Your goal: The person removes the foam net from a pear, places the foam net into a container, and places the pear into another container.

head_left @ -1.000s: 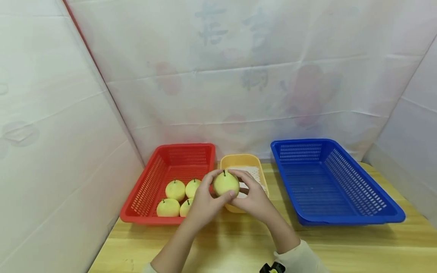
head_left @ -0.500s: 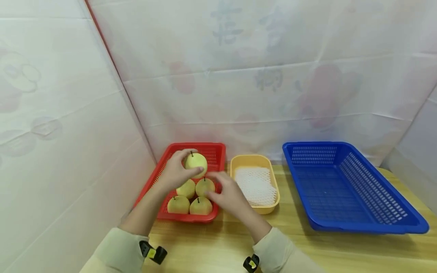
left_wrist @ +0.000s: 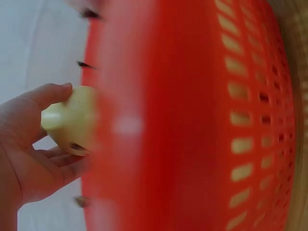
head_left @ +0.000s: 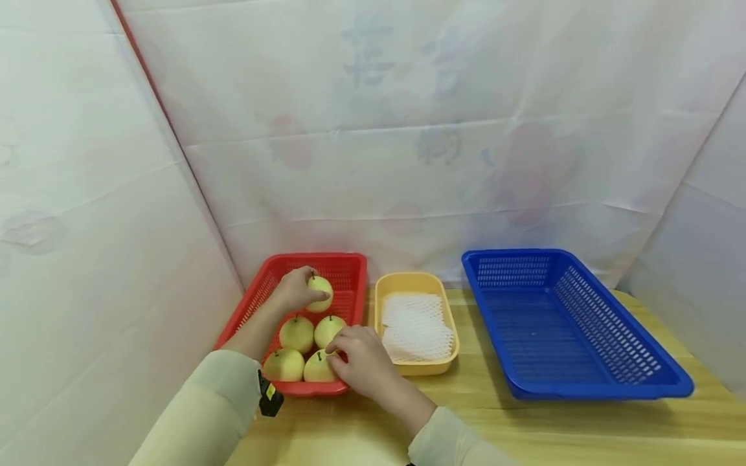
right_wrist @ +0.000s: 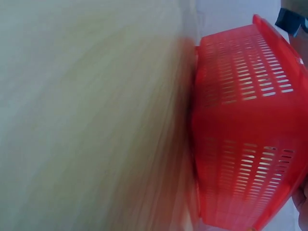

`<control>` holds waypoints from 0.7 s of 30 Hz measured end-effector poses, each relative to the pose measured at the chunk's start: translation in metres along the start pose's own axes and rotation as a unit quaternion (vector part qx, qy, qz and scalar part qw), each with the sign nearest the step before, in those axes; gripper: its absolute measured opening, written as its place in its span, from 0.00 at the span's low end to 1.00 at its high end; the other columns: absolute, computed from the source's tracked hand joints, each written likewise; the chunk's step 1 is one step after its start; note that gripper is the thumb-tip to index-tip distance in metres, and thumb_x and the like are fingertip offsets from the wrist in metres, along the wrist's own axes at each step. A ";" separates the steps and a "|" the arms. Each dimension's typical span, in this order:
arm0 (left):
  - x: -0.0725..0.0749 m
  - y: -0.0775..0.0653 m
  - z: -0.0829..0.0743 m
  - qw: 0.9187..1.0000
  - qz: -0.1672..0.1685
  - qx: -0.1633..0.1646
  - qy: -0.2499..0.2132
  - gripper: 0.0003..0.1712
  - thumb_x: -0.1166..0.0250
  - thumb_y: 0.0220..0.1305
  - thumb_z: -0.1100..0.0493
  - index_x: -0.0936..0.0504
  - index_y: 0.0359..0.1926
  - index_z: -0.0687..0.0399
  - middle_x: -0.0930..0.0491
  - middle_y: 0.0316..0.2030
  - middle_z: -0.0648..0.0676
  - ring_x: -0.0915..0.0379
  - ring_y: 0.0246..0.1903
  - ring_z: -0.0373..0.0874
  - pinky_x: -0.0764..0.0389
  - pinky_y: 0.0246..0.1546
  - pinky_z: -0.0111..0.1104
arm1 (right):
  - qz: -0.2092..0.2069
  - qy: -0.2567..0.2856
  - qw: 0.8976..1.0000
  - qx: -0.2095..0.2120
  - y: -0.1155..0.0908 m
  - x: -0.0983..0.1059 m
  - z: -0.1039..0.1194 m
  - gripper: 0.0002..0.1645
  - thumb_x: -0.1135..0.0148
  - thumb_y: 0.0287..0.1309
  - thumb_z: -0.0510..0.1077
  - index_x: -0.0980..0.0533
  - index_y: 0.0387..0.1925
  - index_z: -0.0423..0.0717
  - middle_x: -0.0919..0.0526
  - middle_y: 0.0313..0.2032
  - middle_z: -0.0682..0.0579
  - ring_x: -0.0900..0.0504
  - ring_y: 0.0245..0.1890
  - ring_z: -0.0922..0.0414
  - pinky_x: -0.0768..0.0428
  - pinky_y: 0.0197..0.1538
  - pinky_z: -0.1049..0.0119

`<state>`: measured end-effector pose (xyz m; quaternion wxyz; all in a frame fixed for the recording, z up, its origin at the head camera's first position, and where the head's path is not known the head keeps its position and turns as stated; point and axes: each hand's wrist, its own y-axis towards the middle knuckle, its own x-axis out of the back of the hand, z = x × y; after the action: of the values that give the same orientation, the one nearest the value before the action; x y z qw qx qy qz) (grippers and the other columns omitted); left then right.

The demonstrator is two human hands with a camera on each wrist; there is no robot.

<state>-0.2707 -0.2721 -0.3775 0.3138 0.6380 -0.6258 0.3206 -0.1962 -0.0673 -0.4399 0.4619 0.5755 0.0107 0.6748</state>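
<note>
In the head view my left hand (head_left: 293,290) holds a yellow pear (head_left: 322,294) over the back part of the red basket (head_left: 348,259). The left wrist view shows my thumb and fingers on opposite sides of that pear (left_wrist: 72,118), partly hidden by the basket's rim. My right hand (head_left: 364,362) is at the basket's front right corner. Its bent thumb and fingertips are at the side of the front right pear (head_left: 316,371); a firm hold does not show. Several pears with dark stems sit together in the basket's front half, including a back left pear (head_left: 296,334).
A small yellow basket (head_left: 410,279) with white foam netting (head_left: 416,327) stands right of the red one. Farther right is a large blue basket (head_left: 539,317), nothing in it. All stand on a wooden table (head_left: 484,427), with a pale printed cloth (head_left: 361,175) hanging behind.
Both hands held one pear in front of the yellow basket. The right hand let go, and the left carried the pear leftward and down into the red basket. The right hand moved to the front right pear.
</note>
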 end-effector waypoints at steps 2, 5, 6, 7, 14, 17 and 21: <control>-0.002 0.000 0.008 1.000 0.012 0.014 0.016 0.31 0.28 0.57 0.52 0.26 0.58 0.61 0.20 0.47 0.59 0.24 0.41 0.49 0.20 0.37 0.37 | 0.002 0.000 1.000 0.004 -0.001 -0.002 0.004 0.02 0.32 0.54 0.45 0.15 0.31 0.56 0.18 0.31 0.64 0.21 0.38 0.64 0.25 0.52 0.61; -0.005 -0.002 0.015 0.998 0.037 0.041 0.034 0.29 0.28 0.57 0.54 0.25 0.57 0.61 0.20 0.48 0.59 0.23 0.44 0.50 0.19 0.41 0.40 | 0.004 -0.004 1.000 0.012 -0.001 -0.004 0.006 0.03 0.33 0.56 0.46 0.14 0.31 0.57 0.18 0.31 0.65 0.22 0.38 0.64 0.25 0.52 0.62; -0.006 -0.002 0.016 0.997 0.044 0.043 0.037 0.28 0.28 0.58 0.54 0.25 0.56 0.62 0.20 0.49 0.60 0.23 0.45 0.51 0.19 0.42 0.41 | 0.004 -0.008 1.000 0.013 -0.001 -0.004 0.006 0.03 0.33 0.56 0.47 0.14 0.31 0.58 0.18 0.31 0.66 0.22 0.38 0.64 0.26 0.52 0.63; -0.006 -0.002 0.015 0.997 0.051 0.044 0.040 0.28 0.29 0.59 0.54 0.24 0.56 0.62 0.21 0.51 0.60 0.23 0.46 0.51 0.19 0.43 0.42 | 0.003 -0.013 1.000 0.013 -0.001 -0.003 0.006 0.03 0.34 0.56 0.47 0.14 0.31 0.58 0.18 0.31 0.66 0.22 0.38 0.64 0.26 0.51 0.63; -0.011 0.004 0.006 0.995 0.076 0.027 0.060 0.27 0.34 0.65 0.52 0.25 0.60 0.63 0.22 0.54 0.63 0.24 0.51 0.55 0.20 0.48 0.47 | -0.001 -0.026 1.000 0.010 0.002 0.002 -0.001 0.03 0.33 0.56 0.47 0.14 0.31 0.58 0.18 0.30 0.66 0.22 0.38 0.63 0.26 0.51 0.63; -0.012 0.004 0.007 0.993 0.090 0.037 0.067 0.34 0.37 0.68 0.51 0.33 0.67 0.64 0.24 0.57 0.64 0.27 0.56 0.58 0.22 0.53 0.50 | 0.012 -0.035 0.999 0.018 0.004 0.001 -0.003 0.04 0.34 0.57 0.48 0.14 0.32 0.59 0.18 0.31 0.66 0.22 0.38 0.63 0.25 0.52 0.64; -0.009 0.004 0.010 0.991 0.105 0.053 0.056 0.43 0.43 0.71 0.46 0.50 0.75 0.66 0.34 0.67 0.68 0.38 0.67 0.64 0.31 0.63 0.57 | 0.048 -0.026 0.998 0.024 0.009 0.003 -0.007 0.06 0.35 0.60 0.51 0.15 0.36 0.59 0.16 0.35 0.65 0.21 0.41 0.63 0.25 0.55 0.62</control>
<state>-0.2744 -0.2751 -0.3904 0.2785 0.5652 -0.6529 0.4204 -0.2064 -0.0671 -0.4352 0.4151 0.6032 -0.0129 0.6810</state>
